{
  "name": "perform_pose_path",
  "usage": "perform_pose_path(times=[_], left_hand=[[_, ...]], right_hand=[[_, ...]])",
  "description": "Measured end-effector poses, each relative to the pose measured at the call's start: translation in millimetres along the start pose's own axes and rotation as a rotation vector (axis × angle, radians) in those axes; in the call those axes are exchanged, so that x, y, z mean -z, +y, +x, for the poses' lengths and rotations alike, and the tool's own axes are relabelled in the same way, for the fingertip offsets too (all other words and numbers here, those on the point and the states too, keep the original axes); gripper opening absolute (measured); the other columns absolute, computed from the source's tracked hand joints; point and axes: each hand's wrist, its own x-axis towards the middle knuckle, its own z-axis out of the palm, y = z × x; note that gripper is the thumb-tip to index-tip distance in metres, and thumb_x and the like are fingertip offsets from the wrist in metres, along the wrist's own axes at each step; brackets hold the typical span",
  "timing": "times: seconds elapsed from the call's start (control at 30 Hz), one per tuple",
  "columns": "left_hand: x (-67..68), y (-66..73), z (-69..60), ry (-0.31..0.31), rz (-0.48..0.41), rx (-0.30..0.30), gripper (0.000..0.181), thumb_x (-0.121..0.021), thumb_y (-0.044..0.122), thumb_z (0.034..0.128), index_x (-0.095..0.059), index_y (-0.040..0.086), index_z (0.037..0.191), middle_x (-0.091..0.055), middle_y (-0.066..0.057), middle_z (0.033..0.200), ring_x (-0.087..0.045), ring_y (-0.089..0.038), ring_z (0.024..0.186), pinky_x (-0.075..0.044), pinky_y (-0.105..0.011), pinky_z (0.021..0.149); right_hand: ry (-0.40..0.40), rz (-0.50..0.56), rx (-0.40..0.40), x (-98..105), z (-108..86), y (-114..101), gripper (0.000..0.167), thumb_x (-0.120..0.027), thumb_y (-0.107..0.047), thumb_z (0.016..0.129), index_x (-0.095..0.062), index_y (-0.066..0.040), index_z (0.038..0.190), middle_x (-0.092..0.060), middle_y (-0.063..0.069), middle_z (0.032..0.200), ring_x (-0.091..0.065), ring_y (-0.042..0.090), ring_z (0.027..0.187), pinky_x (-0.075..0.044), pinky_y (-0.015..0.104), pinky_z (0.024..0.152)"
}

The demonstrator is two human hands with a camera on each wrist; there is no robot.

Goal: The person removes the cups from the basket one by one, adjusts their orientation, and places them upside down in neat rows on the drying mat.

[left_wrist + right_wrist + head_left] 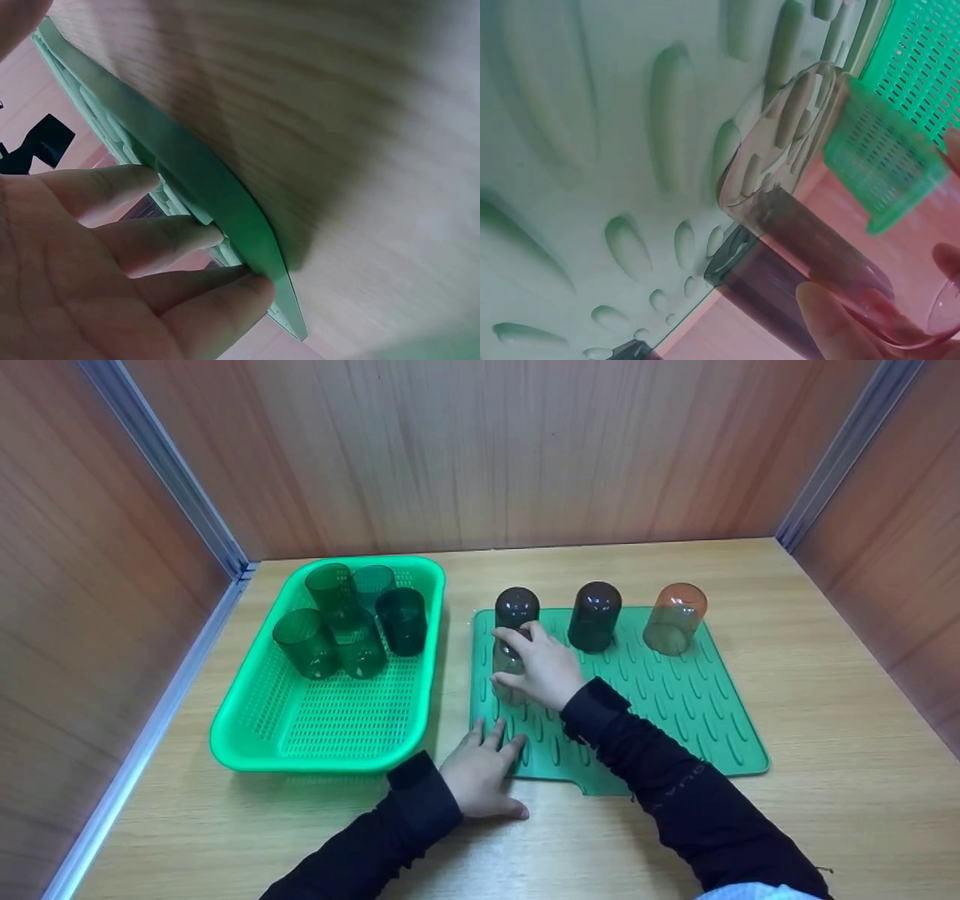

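In the head view, my right hand [547, 666] holds an upside-down clear tinted glass [510, 679] between thumb and fingers at the left part of the green mat [622, 697]. The right wrist view shows the pinkish glass [780, 135] with its rim at the mat and fingers [832, 322] around its sides. Behind it stands a dark glass [517, 607]; another dark glass [595, 616] and an orange one [675, 619] stand upside down along the mat's far edge. My left hand [484, 776] lies with spread fingers on the mat's near left edge, fingertips [255, 289] touching it.
At the left, a green basket [319, 765] holds several greenish-looking glasses [307, 645] in its far half. Wood-patterned panels [480, 457] with metal corner strips [169, 472] enclose the table [847, 735] at the back and sides.
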Motion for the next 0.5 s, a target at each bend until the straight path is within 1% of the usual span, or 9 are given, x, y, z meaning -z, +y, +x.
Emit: perform_pose_path(times=[0.13, 0.33, 0.5], left_hand=[[0.2, 0.2, -0.9, 0.014, 0.000, -0.008, 0.100, -0.071, 0.065, 0.0681, -0.036, 0.013, 0.146, -0.025, -0.026, 0.150, -0.019, -0.053, 0.134, -0.027, -0.051, 0.108], [0.2, -0.1, -0.5, 0.003, -0.006, -0.014, 0.100, -0.071, 0.065, 0.0685, -0.035, 0.013, 0.147, -0.023, -0.026, 0.150, -0.019, -0.053, 0.134, -0.025, -0.051, 0.110], [-0.1, -0.4, 0.3, -0.005, -0.019, -0.010, 0.101, -0.071, 0.065, 0.0683, -0.034, 0.013, 0.147, -0.022, -0.026, 0.151, -0.017, -0.053, 0.135, -0.024, -0.051, 0.110]], right_hand=[[0.018, -0.007, -0.003, -0.8, -0.7, -2.1, 0.064, -0.073, -0.046, 0.078, -0.050, -0.028, 0.135, -0.050, 0.016, 0.119, -0.059, 0.028, 0.077, -0.049, 0.040, 0.056], [0.032, -0.009, 0.010, -5.2, -2.8, -6.0, 0.065, -0.075, -0.045, 0.077, -0.050, -0.028, 0.134, -0.050, 0.016, 0.120, -0.060, 0.028, 0.081, -0.049, 0.040, 0.054], [0.030, -0.026, -0.002, -8.5, -3.4, -5.6, 0.067, -0.075, -0.046, 0.076, -0.047, -0.030, 0.135, -0.049, 0.015, 0.122, -0.059, 0.028, 0.084, -0.049, 0.040, 0.054]])
